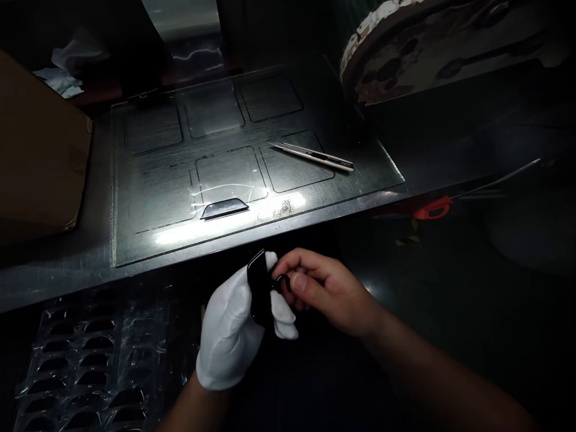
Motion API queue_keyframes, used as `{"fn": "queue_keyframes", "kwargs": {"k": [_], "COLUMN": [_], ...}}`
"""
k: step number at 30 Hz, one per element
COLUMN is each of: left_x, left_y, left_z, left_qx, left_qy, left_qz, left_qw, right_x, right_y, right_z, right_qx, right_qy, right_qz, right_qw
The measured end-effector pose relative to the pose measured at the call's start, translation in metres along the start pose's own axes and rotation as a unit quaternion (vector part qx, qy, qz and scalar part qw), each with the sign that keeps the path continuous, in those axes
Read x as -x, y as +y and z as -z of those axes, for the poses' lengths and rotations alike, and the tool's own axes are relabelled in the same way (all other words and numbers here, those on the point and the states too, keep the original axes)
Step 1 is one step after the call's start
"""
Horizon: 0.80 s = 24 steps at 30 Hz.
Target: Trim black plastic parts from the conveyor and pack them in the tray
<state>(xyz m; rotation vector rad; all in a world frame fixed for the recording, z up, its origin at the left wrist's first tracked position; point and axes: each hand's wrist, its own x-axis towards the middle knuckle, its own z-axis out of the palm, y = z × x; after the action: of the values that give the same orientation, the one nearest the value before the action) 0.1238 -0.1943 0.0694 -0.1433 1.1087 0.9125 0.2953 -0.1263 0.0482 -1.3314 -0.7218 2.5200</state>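
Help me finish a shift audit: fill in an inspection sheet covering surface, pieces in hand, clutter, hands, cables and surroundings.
Surface: transparent sheet with dark rounded outlines on a bench; glare along its near edge.
Pieces in hand: glossy black piece; small curved black item, not identifiable.
Clutter: slim knife and dark trapezoid piece on the sheet.
Hands: left hand, white-gloved, holds the glossy black piece; right hand, bare, pinches the small curved black item.
Cables: nothing seen for certain.
Surroundings: cardboard box at left; plastic packaging with dark pieces at lower left; red handle at right; pale-rimmed object at upper right, too dark to identify.
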Motion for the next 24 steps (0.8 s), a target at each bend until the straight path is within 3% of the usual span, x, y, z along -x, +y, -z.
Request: {"fn": "queue_keyframes", "kwargs": {"k": [3,5,7,9,12,15,20,22,24], "left_x": [0.000,0.000,0.000,-0.001,0.000,0.001,-0.001,-0.001,-0.001], "left_y": [0.003,0.003,0.001,-0.003,-0.010,-0.015,-0.021,-0.023,-0.025], "left_z": [0.007,0.014,0.021,0.029,0.036,0.039,0.038,0.037,0.035], "left_qx": [-0.039,-0.055,-0.050,-0.020,0.071,0.136,0.170,0.177,0.180], "left_qy": [-0.010,0.004,0.043,0.061,-0.007,-0.067,-0.070,-0.058,-0.051], "left_qz": [0.005,0.021,0.059,0.081,0.068,0.050,0.024,0.014,0.006], "left_qw": [0.999,0.998,0.996,0.995,0.995,0.987,0.983,0.982,0.982], "right_x": [-0.004,-0.005,-0.006,-0.009,-0.014,-0.018,-0.019,-0.018,-0.017], "right_y": [-0.004,-0.006,-0.007,-0.006,-0.002,0.001,0.000,-0.001,-0.001], "right_z": [-0.001,-0.002,-0.001,0.002,0.006,0.006,0.004,0.002,-0.001], "right_qx": [-0.001,0.003,0.076,0.193,0.310,0.335,0.331,0.311,0.260], "right_qy": [-0.028,-0.019,0.009,0.021,-0.022,-0.059,-0.075,-0.077,-0.054], "right_qz": [-0.029,-0.004,0.084,0.210,0.309,0.304,0.284,0.268,0.211], "right_qw": [0.999,1.000,0.994,0.958,0.899,0.890,0.897,0.909,0.941]}}
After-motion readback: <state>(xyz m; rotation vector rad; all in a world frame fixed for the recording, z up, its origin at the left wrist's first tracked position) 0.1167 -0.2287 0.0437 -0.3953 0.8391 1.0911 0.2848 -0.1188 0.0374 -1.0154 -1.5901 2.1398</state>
